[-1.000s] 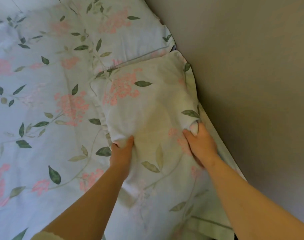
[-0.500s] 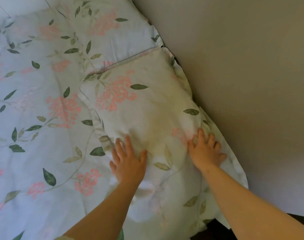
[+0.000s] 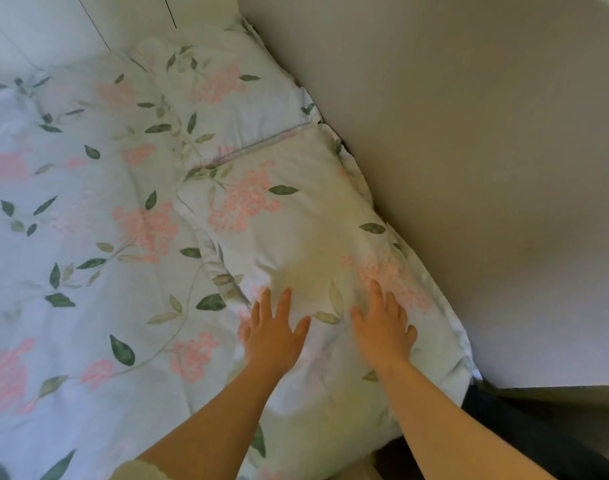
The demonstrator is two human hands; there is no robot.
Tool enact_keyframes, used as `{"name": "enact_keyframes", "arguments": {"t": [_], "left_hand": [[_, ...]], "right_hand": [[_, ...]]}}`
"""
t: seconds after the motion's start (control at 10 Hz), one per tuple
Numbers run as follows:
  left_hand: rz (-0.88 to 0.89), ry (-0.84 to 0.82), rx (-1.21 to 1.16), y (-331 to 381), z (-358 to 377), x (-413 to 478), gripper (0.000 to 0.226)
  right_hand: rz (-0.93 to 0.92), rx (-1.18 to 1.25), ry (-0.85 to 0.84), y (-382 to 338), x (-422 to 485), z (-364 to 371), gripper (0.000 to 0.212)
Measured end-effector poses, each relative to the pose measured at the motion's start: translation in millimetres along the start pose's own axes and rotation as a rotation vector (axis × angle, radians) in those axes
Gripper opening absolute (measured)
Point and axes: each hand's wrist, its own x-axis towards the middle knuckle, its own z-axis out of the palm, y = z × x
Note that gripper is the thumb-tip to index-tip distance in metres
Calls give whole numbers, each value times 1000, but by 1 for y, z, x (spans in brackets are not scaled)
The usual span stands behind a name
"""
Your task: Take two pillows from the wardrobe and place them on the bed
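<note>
Your two hands lie flat on a pillow (image 3: 289, 237) in the middle of the frame. Your left hand (image 3: 273, 336) rests on the lower left part of the pillow, with its fingers (image 3: 285, 299) spread apart and pointing up the frame. Your right hand (image 3: 382, 332) rests just beside it, to the right, and its fingers are spread apart too. Neither hand grips anything; both palms just press down on the cloth.

The pillow has pink flowers and green leaves on a pale cover. It lies on the bed (image 3: 71, 271), along the right side, and its right edge touches the grey wall (image 3: 469, 168). There is a yellowish patch in the middle of the pillow, just above your hands.

A second pillow (image 3: 220, 91) with the same flowers sits higher in the frame, near the top middle. Its lower edge touches the top edge of the pillow under your hands. It is also against the wall.

The bed cover has the same pink flowers and green leaves and fills the left side of the frame. At the lower right, below the wall, you can see a dark patch (image 3: 525, 431), and I cannot tell what it is.
</note>
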Motion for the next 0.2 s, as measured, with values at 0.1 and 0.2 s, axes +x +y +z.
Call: {"name": "enact_keyframes", "arguments": {"t": [0.1,0.2], "left_hand": [[22,-7,-75,-4,-22,-21,63],[98,8,-150,-9,-41,-48,63]], "right_hand": [[-4,68,11,-15,-35,-7,59],[-76,86,82,-29,-76,-8,57]]}}
